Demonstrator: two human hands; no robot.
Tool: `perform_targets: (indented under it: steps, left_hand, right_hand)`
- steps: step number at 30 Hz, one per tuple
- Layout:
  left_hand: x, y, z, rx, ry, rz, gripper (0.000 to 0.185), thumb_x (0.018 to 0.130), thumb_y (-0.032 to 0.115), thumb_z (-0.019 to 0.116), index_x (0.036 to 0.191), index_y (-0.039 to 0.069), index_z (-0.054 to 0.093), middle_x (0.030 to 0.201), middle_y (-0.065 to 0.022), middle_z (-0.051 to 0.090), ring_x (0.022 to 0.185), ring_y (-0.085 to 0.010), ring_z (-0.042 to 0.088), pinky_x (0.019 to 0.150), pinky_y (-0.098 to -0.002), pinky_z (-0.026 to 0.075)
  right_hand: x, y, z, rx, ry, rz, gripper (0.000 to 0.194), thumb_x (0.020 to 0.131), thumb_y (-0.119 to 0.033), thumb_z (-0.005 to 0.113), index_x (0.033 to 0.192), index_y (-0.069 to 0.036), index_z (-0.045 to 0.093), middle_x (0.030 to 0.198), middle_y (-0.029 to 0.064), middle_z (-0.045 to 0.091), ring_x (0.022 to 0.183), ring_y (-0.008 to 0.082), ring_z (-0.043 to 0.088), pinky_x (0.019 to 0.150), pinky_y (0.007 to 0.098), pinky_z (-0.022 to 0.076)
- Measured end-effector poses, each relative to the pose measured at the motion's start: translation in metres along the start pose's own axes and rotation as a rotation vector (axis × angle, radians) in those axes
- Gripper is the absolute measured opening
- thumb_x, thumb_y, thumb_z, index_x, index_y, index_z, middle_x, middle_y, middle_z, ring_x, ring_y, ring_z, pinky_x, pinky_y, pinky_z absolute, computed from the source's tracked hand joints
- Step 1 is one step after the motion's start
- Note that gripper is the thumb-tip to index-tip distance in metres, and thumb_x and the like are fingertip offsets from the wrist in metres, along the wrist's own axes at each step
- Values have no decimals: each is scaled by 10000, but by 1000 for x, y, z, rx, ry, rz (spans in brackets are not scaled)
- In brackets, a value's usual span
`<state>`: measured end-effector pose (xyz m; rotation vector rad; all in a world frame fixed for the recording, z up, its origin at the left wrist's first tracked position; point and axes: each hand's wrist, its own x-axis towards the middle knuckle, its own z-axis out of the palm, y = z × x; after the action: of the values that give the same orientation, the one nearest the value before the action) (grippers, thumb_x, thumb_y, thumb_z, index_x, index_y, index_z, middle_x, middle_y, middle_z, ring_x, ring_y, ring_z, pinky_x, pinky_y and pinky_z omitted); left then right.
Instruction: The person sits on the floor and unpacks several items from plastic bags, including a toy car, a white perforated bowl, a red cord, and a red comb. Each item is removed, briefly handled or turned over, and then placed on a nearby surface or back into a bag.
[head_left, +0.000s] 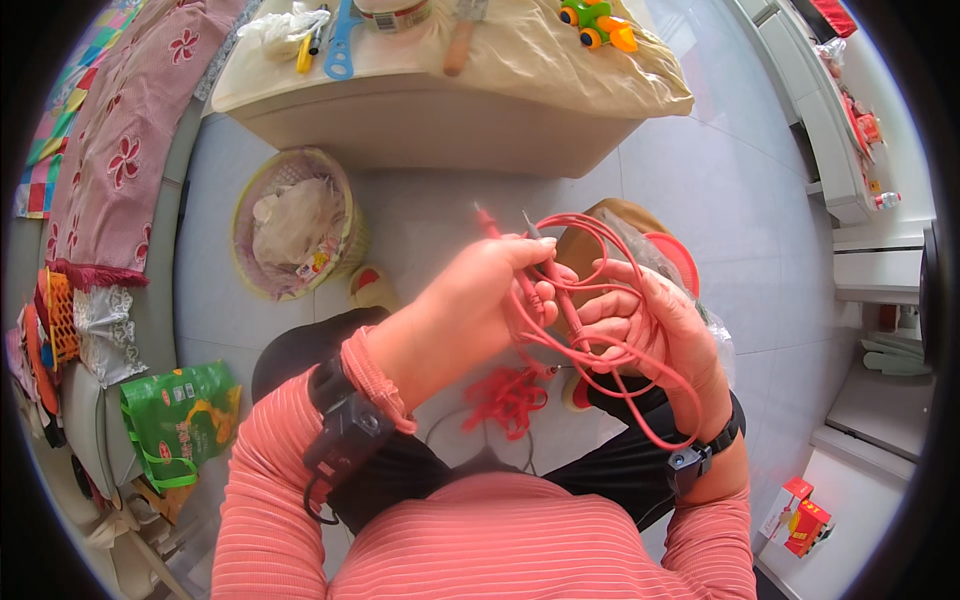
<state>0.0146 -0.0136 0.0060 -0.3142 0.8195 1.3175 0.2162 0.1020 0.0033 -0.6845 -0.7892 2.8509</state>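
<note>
A pair of red multimeter test probes (564, 300) with metal tips is held in front of my body. My left hand (480, 285) grips them near the tips, thumb on top. A loosely looped red test lead cable (630, 375) hangs over my right hand (660, 322), whose fingers curl around the loops and the lower end of a probe. Several loops droop below my right palm, towards the wrist. Part of the probe handles is hidden behind the fingers of my left hand. Below, between my legs, lies a blurred red tangle (506, 401), perhaps ribbon.
Ahead stands a table (420, 124) bearing a blue plastic tool (340, 60), a scraper (459, 45) and a toy vehicle (596, 22). A lined waste basket (251, 247) is at left, near a green bag (176, 420). Drawer cabinets (825, 127) line the right.
</note>
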Motion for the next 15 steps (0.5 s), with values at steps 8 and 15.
perform_targets:
  steps: [8, 15]
  left_hand:
    - [6, 0, 4, -218, 76, 33, 221, 1009, 132, 500, 1059, -82, 518, 774, -79, 570, 565, -90, 497, 535, -219, 482]
    - [9, 8, 3, -412, -2, 81, 290, 1042, 171, 437, 1103, -108, 483, 747, -22, 459, 564, -65, 424, 513, -218, 445]
  right_hand:
    - [10, 17, 0, 186, 65, -22, 663, 1029, -524, 309, 1342, 40, 464, 1214, 224, 624, 1126, 348, 620, 914, 514, 533]
    - [4, 20, 12, -129, 121, -52, 321, 998, -130, 510, 1301, -29, 539, 1192, 173, 636, 1064, 287, 655, 803, 361, 581]
